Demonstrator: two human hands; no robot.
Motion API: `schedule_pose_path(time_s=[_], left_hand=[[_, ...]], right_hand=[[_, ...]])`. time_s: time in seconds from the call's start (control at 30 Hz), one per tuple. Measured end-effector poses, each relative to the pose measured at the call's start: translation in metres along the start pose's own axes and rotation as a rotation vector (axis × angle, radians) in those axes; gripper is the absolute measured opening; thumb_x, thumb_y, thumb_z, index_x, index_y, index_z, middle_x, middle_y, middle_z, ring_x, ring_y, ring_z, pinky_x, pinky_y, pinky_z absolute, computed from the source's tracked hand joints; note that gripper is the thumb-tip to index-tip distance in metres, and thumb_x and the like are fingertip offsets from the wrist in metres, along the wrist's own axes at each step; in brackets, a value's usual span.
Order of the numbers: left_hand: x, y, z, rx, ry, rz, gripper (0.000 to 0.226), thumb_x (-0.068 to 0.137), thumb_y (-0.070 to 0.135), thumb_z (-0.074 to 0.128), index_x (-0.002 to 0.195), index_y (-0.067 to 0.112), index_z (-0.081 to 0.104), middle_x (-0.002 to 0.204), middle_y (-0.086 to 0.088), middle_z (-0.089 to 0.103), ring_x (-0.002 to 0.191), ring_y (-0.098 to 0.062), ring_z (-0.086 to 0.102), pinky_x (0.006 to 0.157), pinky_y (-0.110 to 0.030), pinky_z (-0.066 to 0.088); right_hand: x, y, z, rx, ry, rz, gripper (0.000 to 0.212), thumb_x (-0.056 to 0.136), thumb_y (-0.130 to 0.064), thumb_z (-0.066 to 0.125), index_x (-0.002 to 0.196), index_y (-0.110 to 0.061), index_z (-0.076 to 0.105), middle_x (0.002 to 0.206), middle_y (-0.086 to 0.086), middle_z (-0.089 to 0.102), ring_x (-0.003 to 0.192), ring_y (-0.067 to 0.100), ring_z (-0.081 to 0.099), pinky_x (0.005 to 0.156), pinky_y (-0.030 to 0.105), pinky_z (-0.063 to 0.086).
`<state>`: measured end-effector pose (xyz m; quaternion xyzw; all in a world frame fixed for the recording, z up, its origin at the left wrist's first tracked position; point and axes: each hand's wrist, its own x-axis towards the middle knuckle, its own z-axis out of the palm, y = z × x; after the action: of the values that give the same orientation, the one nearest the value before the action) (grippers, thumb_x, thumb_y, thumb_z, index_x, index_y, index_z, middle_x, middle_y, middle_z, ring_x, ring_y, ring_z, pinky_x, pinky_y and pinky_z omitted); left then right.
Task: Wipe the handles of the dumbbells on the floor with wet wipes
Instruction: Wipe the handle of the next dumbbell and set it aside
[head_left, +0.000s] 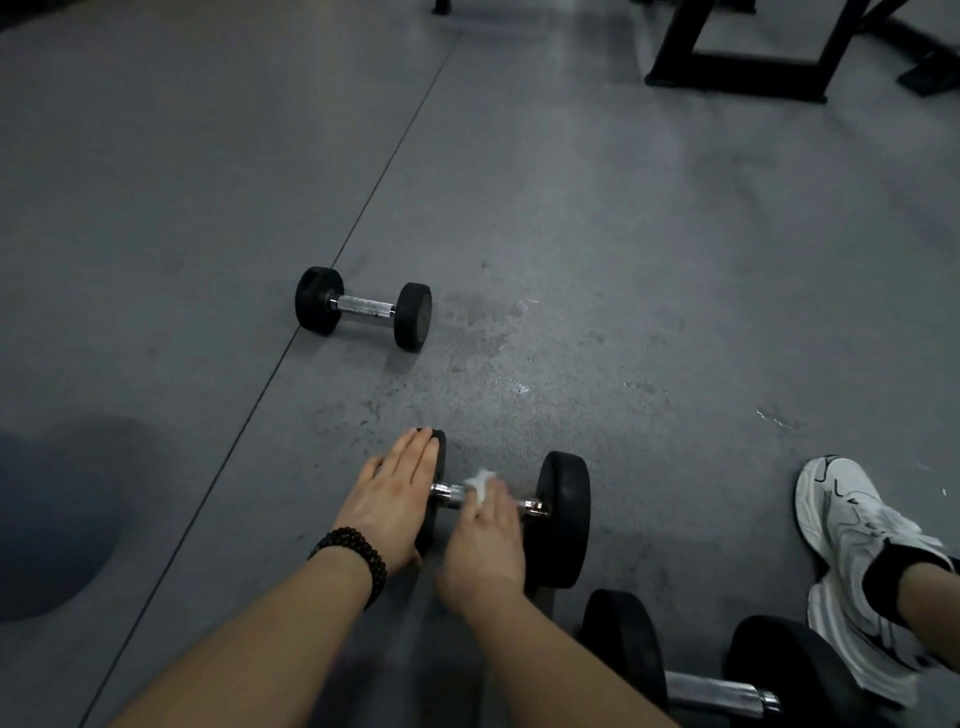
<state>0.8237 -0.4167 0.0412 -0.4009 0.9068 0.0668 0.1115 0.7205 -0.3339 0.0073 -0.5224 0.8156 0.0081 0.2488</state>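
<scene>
A black dumbbell (563, 514) with a chrome handle lies on the grey floor in front of me. My left hand (392, 499) rests flat, fingers together, on its left weight head. My right hand (485, 535) presses a white wet wipe (480, 483) onto the chrome handle and is blurred. A smaller dumbbell (363, 307) lies farther off to the left. A third dumbbell (722, 675) lies at the bottom right, close to me.
A white sneaker (852, 551) on a foot sits at the right beside the near dumbbells. A black metal frame (737, 78) stands at the top right. A floor seam (311, 312) runs diagonally past the far dumbbell. Wet patches mark the floor.
</scene>
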Motion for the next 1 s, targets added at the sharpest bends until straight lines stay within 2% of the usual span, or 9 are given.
schedule_pose_path(time_s=[0.07, 0.17, 0.23, 0.37, 0.5, 0.63, 0.8, 0.9, 1.0], left_hand=[[0.000, 0.000, 0.000, -0.014, 0.011, -0.001, 0.131, 0.073, 0.037, 0.083, 0.154, 0.011, -0.017, 0.164, -0.004, -0.018, 0.151, -0.019, -0.015, 0.123, -0.039, 0.010], [0.001, -0.001, 0.000, 0.000, -0.007, 0.003, 0.142, 0.064, 0.045, 0.088, 0.154, 0.010, -0.016, 0.164, -0.003, -0.017, 0.151, -0.020, -0.014, 0.122, -0.040, 0.013], [0.002, -0.002, 0.000, 0.006, -0.007, 0.009, 0.142, 0.064, 0.045, 0.088, 0.154, 0.010, -0.015, 0.164, -0.003, -0.016, 0.151, -0.020, -0.013, 0.122, -0.041, 0.013], [0.005, -0.002, -0.002, -0.025, 0.000, 0.001, 0.132, 0.071, 0.037, 0.084, 0.155, 0.012, -0.014, 0.164, -0.002, -0.016, 0.151, -0.018, -0.013, 0.122, -0.039, 0.012], [0.003, -0.002, -0.003, 0.005, -0.022, 0.006, 0.145, 0.061, 0.047, 0.090, 0.154, 0.011, -0.015, 0.164, -0.002, -0.017, 0.151, -0.020, -0.014, 0.122, -0.040, 0.013], [0.004, -0.002, -0.004, -0.007, -0.019, 0.006, 0.141, 0.064, 0.044, 0.088, 0.154, 0.011, -0.016, 0.164, -0.002, -0.017, 0.151, -0.019, -0.014, 0.122, -0.040, 0.013], [0.000, -0.001, -0.003, 0.008, -0.008, 0.009, 0.143, 0.063, 0.048, 0.088, 0.154, 0.010, -0.016, 0.164, -0.003, -0.018, 0.151, -0.020, -0.015, 0.121, -0.040, 0.012], [-0.003, 0.000, -0.005, 0.017, -0.026, 0.004, 0.141, 0.066, 0.048, 0.086, 0.153, 0.010, -0.018, 0.163, -0.003, -0.020, 0.150, -0.020, -0.017, 0.122, -0.040, 0.011], [-0.008, 0.002, -0.008, 0.008, -0.049, 0.004, 0.140, 0.066, 0.051, 0.085, 0.154, 0.012, -0.017, 0.163, -0.002, -0.020, 0.150, -0.019, -0.018, 0.122, -0.041, 0.009]], right_hand=[[0.000, 0.000, 0.000, -0.080, -0.020, -0.102, 0.080, 0.097, -0.036, 0.042, 0.155, -0.006, -0.005, 0.162, 0.017, -0.015, 0.149, 0.030, -0.016, 0.121, 0.043, -0.007], [0.001, 0.014, -0.006, -0.197, 0.034, 0.079, 0.062, 0.102, -0.027, 0.025, 0.155, -0.003, 0.001, 0.161, 0.025, -0.004, 0.150, 0.035, -0.007, 0.121, 0.045, -0.004], [0.000, 0.010, -0.008, -0.178, 0.013, 0.117, 0.066, 0.102, -0.030, 0.029, 0.155, -0.003, 0.001, 0.161, 0.026, -0.008, 0.149, 0.035, -0.010, 0.121, 0.046, -0.004], [0.000, -0.003, -0.003, -0.115, -0.041, -0.118, 0.079, 0.097, -0.035, 0.041, 0.155, -0.006, -0.004, 0.162, 0.016, -0.016, 0.149, 0.027, -0.017, 0.121, 0.042, -0.007], [-0.006, 0.012, -0.010, -0.231, 0.019, 0.116, 0.063, 0.102, -0.027, 0.025, 0.154, -0.001, 0.000, 0.161, 0.025, -0.008, 0.150, 0.034, -0.009, 0.121, 0.046, -0.004], [-0.002, 0.002, -0.007, -0.174, -0.066, -0.077, 0.076, 0.099, -0.034, 0.036, 0.155, -0.004, -0.007, 0.161, 0.015, -0.018, 0.149, 0.030, -0.017, 0.121, 0.045, -0.007], [-0.003, 0.012, -0.008, -0.215, -0.017, 0.114, 0.068, 0.101, -0.031, 0.030, 0.155, -0.003, -0.003, 0.161, 0.024, -0.012, 0.149, 0.034, -0.012, 0.121, 0.046, -0.006], [-0.006, 0.008, -0.006, -0.192, -0.071, -0.047, 0.080, 0.097, -0.035, 0.040, 0.154, -0.005, -0.007, 0.160, 0.020, -0.019, 0.148, 0.031, -0.019, 0.120, 0.045, -0.009], [-0.010, 0.019, -0.008, -0.189, -0.039, -0.029, 0.068, 0.100, -0.021, 0.030, 0.155, -0.004, -0.006, 0.161, 0.020, -0.014, 0.149, 0.031, -0.014, 0.121, 0.044, -0.007]])
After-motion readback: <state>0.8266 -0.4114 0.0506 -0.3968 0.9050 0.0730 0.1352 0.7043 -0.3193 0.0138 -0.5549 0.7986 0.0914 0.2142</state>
